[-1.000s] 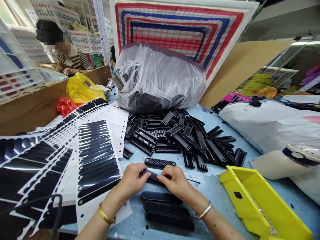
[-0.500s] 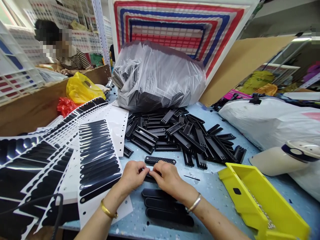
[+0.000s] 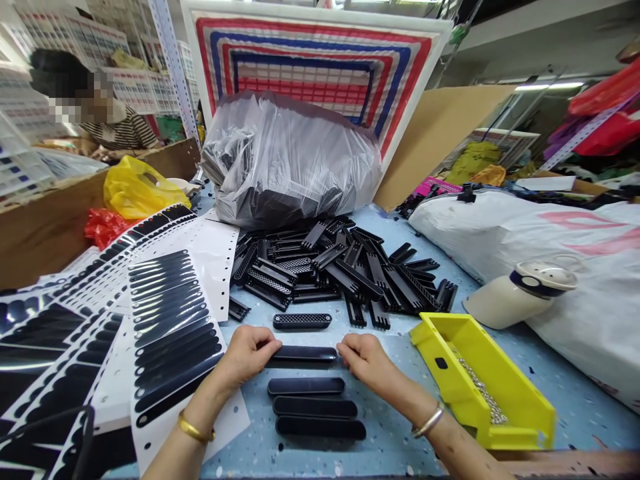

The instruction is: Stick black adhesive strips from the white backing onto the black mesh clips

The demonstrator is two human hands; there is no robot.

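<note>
A long black plastic bar [image 3: 303, 353] with rounded ends lies flat on the blue table. My left hand [image 3: 247, 357] pinches its left end and my right hand [image 3: 367, 360] pinches its right end. Just below it, three matching smooth black bars [image 3: 313, 407] lie in a neat row. One bar with its mesh side up [image 3: 302, 321] sits just beyond my hands. Behind that spreads a loose heap of black comb-like pieces [image 3: 345, 270].
White backing sheets carrying rows of glossy black stickers [image 3: 170, 327] fan out on the left. A yellow plastic tray [image 3: 480, 380] with a chain inside stands on the right. A grey bag of black parts [image 3: 290, 160] stands behind. A person sits at the far left [image 3: 95, 113].
My hands have slid apart from the middle of the bar to its two ends and set it flat above the row. The camera view has shifted right.
</note>
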